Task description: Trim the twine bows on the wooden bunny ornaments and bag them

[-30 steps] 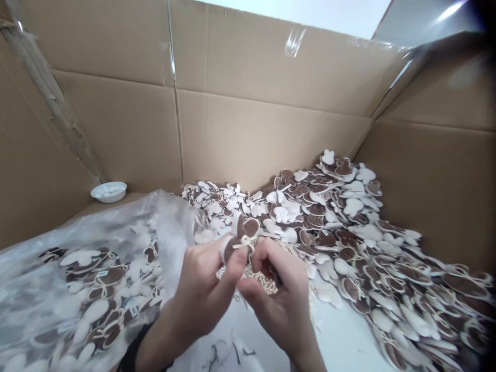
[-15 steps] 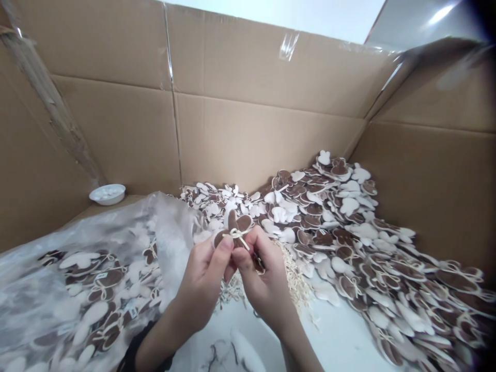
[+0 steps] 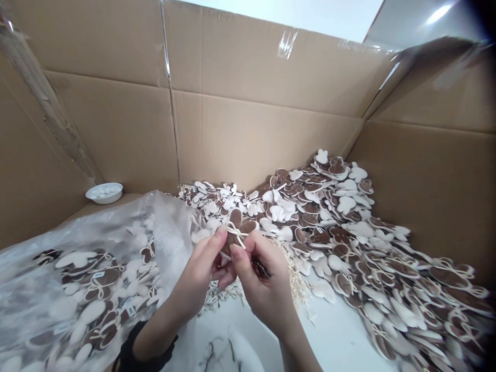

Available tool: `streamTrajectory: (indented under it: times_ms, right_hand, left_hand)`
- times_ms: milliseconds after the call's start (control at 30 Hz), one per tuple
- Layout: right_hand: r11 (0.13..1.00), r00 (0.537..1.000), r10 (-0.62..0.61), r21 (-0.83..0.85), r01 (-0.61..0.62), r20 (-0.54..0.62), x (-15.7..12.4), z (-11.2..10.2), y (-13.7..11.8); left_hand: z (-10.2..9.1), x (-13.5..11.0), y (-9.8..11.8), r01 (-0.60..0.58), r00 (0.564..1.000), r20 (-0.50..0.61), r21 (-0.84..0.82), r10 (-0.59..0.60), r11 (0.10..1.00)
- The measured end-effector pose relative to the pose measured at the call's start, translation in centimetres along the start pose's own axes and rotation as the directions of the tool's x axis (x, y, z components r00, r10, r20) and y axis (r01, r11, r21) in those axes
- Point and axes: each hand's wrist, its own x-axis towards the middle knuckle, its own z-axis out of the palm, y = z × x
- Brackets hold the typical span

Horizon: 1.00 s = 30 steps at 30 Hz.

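The grip of left hand (image 3: 197, 279) and right hand (image 3: 267, 289) was pinched on a brown bunny (image 3: 235, 217) with a string bow (image 3: 233, 229), held up over the white worktop (image 3: 341, 336), a big bunny heap (image 3: 364, 232) sat right, a see-through bag (image 3: 170, 243) lay left.

Plastic bag (image 3: 172, 237) has cutouts (image 3: 106, 276) in it. Bowl (image 3: 104, 195) just behind it, cardboard wall (image 3: 271, 113) further back. Right of the bag: one bunny (image 3: 236, 230) in the fingers (image 3: 239, 254), string scraps (image 3: 296, 281), then a massive heap (image 3: 349, 237).
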Motion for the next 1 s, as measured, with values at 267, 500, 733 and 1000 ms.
streamTrajectory:
  times_ms: [267,500,733,1000]
  right_hand:
    - [0.997,0.996,-0.009,-0.072,0.015,0.084,0.4,-0.3,-0.1]
    - [0.993,0.999,-0.028,-0.115,0.032,0.039,0.4,-0.1,-0.3]
    - [0.991,0.998,-0.007,0.132,0.016,-0.070,0.2,0.9,-0.1]
    - [0.897,0.980,0.122,0.441,-0.041,-0.156,-0.4,2.8,0.6]
  left_hand:
    - [0.2,-0.1,0.7,0.031,0.989,-0.145,0.225,0.002,0.974]
    - [0.3,0.1,0.7,-0.098,0.989,-0.106,0.022,0.100,0.995]
    - [0.6,0.2,0.7,-0.022,0.991,-0.134,-0.285,-0.017,0.958]
    - [1.3,0.4,1.0,-0.012,0.989,-0.139,-0.416,-0.051,0.909]
